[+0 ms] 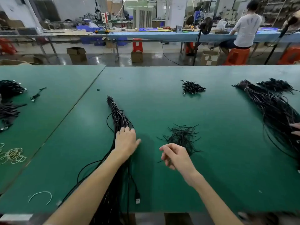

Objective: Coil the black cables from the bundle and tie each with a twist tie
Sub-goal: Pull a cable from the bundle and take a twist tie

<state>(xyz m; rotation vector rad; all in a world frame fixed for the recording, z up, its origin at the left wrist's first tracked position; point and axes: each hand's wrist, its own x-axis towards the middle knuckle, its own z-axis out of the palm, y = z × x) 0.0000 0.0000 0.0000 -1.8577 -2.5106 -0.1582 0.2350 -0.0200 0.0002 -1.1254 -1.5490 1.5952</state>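
Note:
A long bundle of black cables (117, 116), banded near its far end, lies on the green table (219, 159) and runs under my left arm to the near edge. My left hand (125, 142) rests flat on the bundle, fingers straight over the cables. One cable loops out to the bundle's left. A loose pile of black twist ties (182, 135) lies right of centre. My right hand (174, 155) hovers just in front of that pile and pinches a single black twist tie between thumb and fingers. A USB plug (137, 199) lies by the bundle's near end.
A small heap of coiled, tied cables (192, 87) sits farther back. A second big cable bundle (272, 111) lies at the right, with another person's fingers (295, 129) on it. More cables (9, 101) and rubber bands (11, 155) lie at the left.

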